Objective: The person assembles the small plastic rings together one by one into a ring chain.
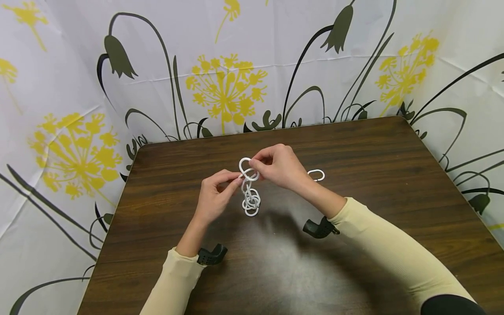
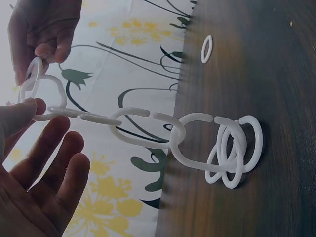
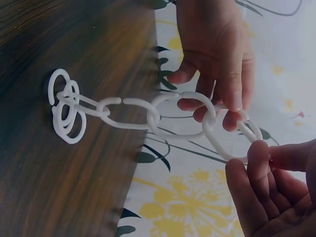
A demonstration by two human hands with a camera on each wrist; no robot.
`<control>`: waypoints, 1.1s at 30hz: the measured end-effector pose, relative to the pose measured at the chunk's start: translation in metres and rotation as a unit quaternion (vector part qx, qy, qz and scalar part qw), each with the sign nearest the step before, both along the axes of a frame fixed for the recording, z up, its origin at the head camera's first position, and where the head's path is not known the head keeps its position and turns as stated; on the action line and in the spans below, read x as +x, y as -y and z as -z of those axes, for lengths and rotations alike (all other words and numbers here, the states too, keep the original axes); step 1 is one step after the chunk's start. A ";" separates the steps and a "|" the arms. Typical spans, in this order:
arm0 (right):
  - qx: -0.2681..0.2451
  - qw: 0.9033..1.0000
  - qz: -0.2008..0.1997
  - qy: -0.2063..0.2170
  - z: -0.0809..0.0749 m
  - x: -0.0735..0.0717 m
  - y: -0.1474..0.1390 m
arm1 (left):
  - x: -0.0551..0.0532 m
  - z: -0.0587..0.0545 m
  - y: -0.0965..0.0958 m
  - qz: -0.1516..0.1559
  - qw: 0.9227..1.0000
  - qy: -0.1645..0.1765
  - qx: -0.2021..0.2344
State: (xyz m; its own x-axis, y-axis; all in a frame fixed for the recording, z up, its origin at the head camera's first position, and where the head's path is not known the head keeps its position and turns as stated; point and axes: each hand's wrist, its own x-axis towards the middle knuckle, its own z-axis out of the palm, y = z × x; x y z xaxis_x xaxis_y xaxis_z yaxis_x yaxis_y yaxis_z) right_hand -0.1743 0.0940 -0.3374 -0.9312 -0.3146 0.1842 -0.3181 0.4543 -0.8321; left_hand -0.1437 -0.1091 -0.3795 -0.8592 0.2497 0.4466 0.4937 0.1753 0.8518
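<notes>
A chain of white plastic links (image 2: 185, 163) hangs between the hands and the table, its lower links bunched in a small heap (image 1: 251, 203) on the wood. My left hand (image 1: 214, 197) pinches the top link (image 2: 60, 91) of the chain between thumb and fingertips. From the right, my right hand (image 1: 281, 168) pinches another white link (image 1: 241, 163) by its side. That link crosses the top one, and the right wrist view shows its gap (image 3: 242, 122) close to the left fingertips. Fingers partly cover where the two links meet.
One loose white link (image 1: 323, 175) lies on the dark wooden table (image 1: 374, 175), behind the right forearm. A flowered white curtain (image 1: 244, 26) borders the table's far edge and sides. Each wrist wears a black camera mount (image 1: 212, 255).
</notes>
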 end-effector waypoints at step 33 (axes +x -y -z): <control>-0.171 0.984 -0.005 0.038 0.009 -0.004 0.000 | -0.004 0.001 0.003 -0.015 0.996 0.088 -0.014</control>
State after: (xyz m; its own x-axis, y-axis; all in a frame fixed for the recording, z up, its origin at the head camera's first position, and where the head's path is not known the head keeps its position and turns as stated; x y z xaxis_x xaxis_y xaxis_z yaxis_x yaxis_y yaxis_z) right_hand -0.1781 0.0945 -0.3465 -0.9436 -0.2550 0.2112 -0.2522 0.1403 -0.9574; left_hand -0.1480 -0.1125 -0.3800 -0.9308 0.2333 0.2814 0.3313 0.2130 0.9192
